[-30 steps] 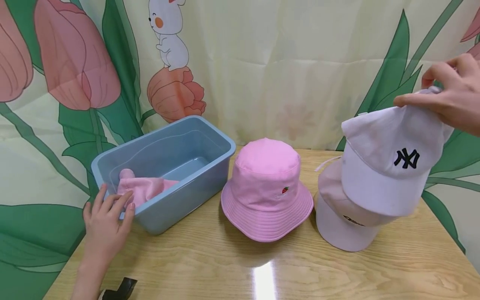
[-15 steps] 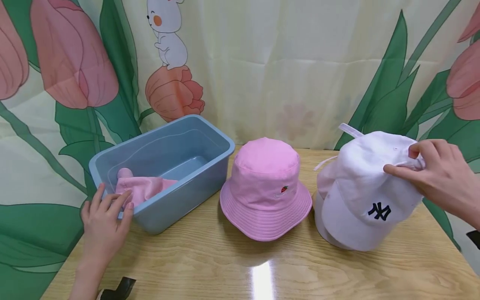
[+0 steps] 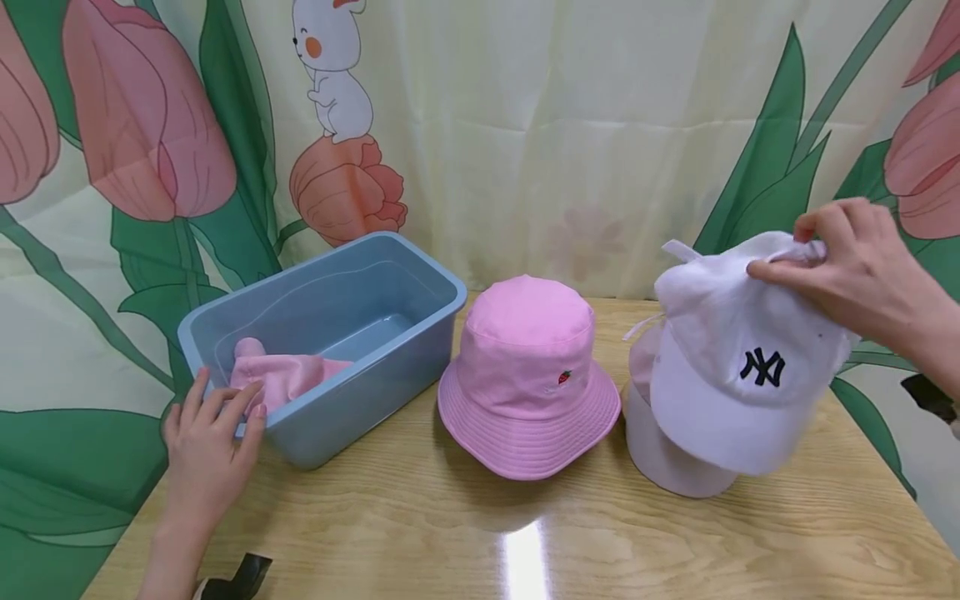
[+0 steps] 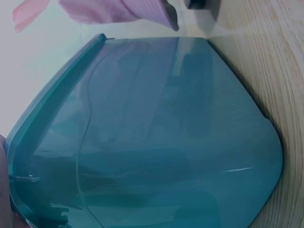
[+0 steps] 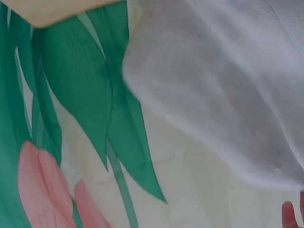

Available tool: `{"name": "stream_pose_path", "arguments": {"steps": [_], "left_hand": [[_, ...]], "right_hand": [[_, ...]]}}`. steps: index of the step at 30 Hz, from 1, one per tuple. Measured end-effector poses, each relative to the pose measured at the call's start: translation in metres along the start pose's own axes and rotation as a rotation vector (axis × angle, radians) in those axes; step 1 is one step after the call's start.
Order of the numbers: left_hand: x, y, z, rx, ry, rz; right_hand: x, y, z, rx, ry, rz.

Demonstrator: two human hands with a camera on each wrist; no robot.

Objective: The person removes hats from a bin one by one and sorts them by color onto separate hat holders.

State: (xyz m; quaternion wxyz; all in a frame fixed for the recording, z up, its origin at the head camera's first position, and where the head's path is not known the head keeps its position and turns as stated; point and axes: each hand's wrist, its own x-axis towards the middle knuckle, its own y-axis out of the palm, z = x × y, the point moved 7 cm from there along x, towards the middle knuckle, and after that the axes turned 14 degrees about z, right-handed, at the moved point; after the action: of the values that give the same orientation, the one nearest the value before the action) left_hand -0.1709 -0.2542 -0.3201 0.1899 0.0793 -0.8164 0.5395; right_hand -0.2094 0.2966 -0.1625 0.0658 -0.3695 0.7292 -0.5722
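Note:
My right hand [image 3: 855, 267] pinches a white baseball cap [image 3: 727, 333] by its crown, with the black NY emblem facing forward. The cap hangs tilted over a pale pink cap [image 3: 671, 442], hiding most of it; I cannot tell whether they touch. In the right wrist view, the white cap [image 5: 213, 95] fills the upper right, with fingertips [image 5: 288, 214] at the corner. My left hand [image 3: 210, 450] holds the near left corner of a blue plastic bin [image 3: 360, 383], fingers bent over its rim. Inside the bin lies a pink cloth item [image 3: 288, 379].
A pink bucket hat [image 3: 528, 383] with a strawberry emblem stands on the wooden table [image 3: 420, 533], between the bin and the caps. Behind the table hangs a curtain [image 3: 525, 100] printed with tulips and a rabbit.
The right hand brought the white cap down and left onto the pale pink cap, then raised it slightly. The left hand, bin and bucket hat have stayed put.

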Motion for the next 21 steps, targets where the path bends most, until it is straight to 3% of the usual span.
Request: {"name": "stream_pose_path", "arguments": {"steps": [2, 4, 8, 13, 16, 21], "left_hand": [[0.0, 0.001, 0.0, -0.001, -0.001, 0.004], [-0.001, 0.002, 0.0, 0.001, -0.001, 0.005], [-0.001, 0.001, 0.001, -0.004, -0.004, 0.001], [0.0, 0.001, 0.001, -0.01, -0.006, -0.008], [0.0, -0.001, 0.002, -0.007, -0.01, -0.014], [0.0, -0.002, 0.002, -0.012, -0.008, -0.017]], "right_hand": [[-0.014, 0.01, 0.02, -0.132, -0.212, -0.075], [-0.026, 0.021, 0.031, -0.114, -0.241, -0.053], [-0.046, 0.029, 0.035, -0.089, -0.155, -0.065], [-0.057, 0.024, 0.033, -0.053, -0.075, -0.165], [-0.056, 0.023, 0.033, 0.012, -0.07, -0.18], [-0.041, 0.017, 0.027, 0.053, -0.051, -0.129]]}}
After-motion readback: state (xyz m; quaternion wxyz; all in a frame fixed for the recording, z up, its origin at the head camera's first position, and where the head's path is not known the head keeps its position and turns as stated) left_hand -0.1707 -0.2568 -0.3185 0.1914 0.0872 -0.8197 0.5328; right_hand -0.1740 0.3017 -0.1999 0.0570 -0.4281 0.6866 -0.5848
